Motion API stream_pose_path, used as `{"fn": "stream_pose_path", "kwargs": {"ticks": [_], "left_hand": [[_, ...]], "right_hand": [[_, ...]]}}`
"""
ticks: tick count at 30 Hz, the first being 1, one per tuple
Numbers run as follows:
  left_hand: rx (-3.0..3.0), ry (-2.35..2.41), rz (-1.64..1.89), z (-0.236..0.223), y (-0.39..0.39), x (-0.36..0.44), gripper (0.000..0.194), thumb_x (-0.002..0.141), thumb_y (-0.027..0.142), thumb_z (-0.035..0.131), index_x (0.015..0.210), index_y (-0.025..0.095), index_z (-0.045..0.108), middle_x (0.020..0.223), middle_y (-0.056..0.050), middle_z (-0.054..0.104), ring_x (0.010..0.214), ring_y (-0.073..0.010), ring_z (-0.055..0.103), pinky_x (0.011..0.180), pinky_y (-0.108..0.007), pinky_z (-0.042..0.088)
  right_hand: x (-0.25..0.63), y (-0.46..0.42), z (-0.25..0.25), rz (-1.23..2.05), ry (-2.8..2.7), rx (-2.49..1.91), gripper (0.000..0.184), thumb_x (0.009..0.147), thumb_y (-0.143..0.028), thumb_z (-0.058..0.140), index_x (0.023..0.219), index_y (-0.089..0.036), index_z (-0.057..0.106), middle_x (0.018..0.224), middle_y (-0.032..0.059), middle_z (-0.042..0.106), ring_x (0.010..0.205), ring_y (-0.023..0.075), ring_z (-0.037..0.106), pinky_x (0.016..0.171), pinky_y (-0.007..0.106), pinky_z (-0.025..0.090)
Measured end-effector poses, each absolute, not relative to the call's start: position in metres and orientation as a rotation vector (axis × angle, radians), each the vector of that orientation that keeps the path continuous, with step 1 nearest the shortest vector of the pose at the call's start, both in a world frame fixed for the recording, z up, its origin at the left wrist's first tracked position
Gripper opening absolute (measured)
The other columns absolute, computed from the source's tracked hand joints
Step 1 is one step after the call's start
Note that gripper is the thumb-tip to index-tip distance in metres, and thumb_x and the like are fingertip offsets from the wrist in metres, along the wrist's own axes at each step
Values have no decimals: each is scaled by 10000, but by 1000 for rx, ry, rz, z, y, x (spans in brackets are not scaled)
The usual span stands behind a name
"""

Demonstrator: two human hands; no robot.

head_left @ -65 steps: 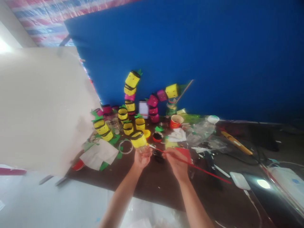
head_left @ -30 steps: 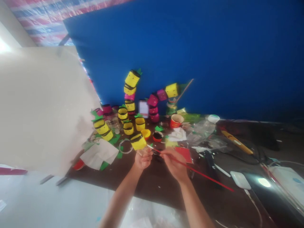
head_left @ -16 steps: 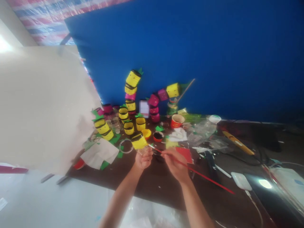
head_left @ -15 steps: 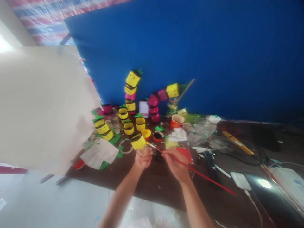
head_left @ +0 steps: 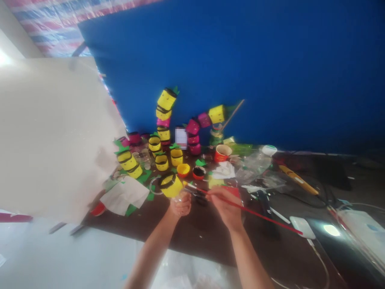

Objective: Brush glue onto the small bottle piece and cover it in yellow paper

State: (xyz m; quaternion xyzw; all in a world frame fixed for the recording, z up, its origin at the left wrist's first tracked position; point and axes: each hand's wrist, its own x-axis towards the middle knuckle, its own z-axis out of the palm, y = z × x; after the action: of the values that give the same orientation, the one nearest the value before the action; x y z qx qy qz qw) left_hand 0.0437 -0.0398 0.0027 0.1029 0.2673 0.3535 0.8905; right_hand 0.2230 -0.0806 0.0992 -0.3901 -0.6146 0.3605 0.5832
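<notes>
Above the counter (head_left: 198, 237), in the head view, the left hand (head_left: 180, 204) has its fingers curled round the clear lower end of a tilted yellow cup (head_left: 171, 186), presumably to turn its side toward the red brush (head_left: 255, 213). The right hand (head_left: 224, 202) pinches that brush well forward between its fingers, likely for finer control; its tip sits right by the cup, though I can't tell whether they touch. The yellow pot (head_left: 183, 170) and black pot (head_left: 199, 172) stand just beyond, seemingly for easy dipping.
</notes>
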Motion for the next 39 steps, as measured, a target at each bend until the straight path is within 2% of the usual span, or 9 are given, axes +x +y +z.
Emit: {"fn": "stream_pose_path", "kwargs": {"ticks": [6,9,13,17,20,23,28,34,39], "left_hand": [[225,591,803,4,-42,45,544,849,542,500,481,220,262,295,146,26,216,-5,-56,229,-160,25],[225,573,926,12,-40,42,481,823,510,561,513,211,347,330,129,144,221,-10,40,225,-159,70],[205,517,1220,25,-31,34,354,771,531,617,728,188,543,539,38,466,380,-40,399,316,-131,324],[177,541,1537,28,-18,32,475,775,665,541,901,211,599,761,-20,623,687,-106,612,627,-200,535],[303,737,1803,26,-13,37,589,770,730,468,946,187,614,863,-68,666,813,-165,653,798,-305,549],[393,800,1880,24,-14,41,619,712,744,532,986,192,599,989,-94,668,945,-204,654,912,-369,513],[595,937,1926,22,-19,44,575,660,641,676,986,196,515,1046,-91,640,987,-220,649,940,-450,494],[662,1178,1882,17,-25,46,567,587,446,795,963,206,445,952,-35,616,910,-190,646,842,-374,511],[674,1224,1851,21,-29,51,564,571,311,815,957,216,415,876,1,598,815,-154,639,784,-315,492]], "right_hand": [[216,-79,94,969,-1440,-937,152,834,-355,616,821,-224,694,713,32,691,635,157,658,580,263,540],[223,-73,91,885,-1263,-1045,143,803,-357,649,831,-225,696,723,29,702,649,160,662,591,266,541],[236,-69,94,705,-1061,-1115,138,773,-350,670,773,-213,687,659,9,677,609,150,637,577,264,519],[240,-70,97,631,-996,-1189,164,766,-358,668,757,-195,681,609,4,649,540,140,596,497,251,468],[237,-70,95,651,-1014,-1190,169,772,-358,660,764,-191,679,628,13,658,579,156,618,529,269,483],[233,-69,90,670,-1042,-1168,147,784,-340,650,771,-197,678,649,11,665,629,167,638,596,295,510],[230,-65,79,730,-1116,-1091,135,804,-318,630,806,-199,694,704,27,697,669,186,653,662,338,531],[224,-70,72,835,-1193,-936,165,834,-321,603,915,-207,690,798,50,732,721,203,689,671,344,554],[214,-73,83,836,-1279,-990,157,819,-360,634,878,-224,688,785,54,747,708,208,713,674,344,584]]}}
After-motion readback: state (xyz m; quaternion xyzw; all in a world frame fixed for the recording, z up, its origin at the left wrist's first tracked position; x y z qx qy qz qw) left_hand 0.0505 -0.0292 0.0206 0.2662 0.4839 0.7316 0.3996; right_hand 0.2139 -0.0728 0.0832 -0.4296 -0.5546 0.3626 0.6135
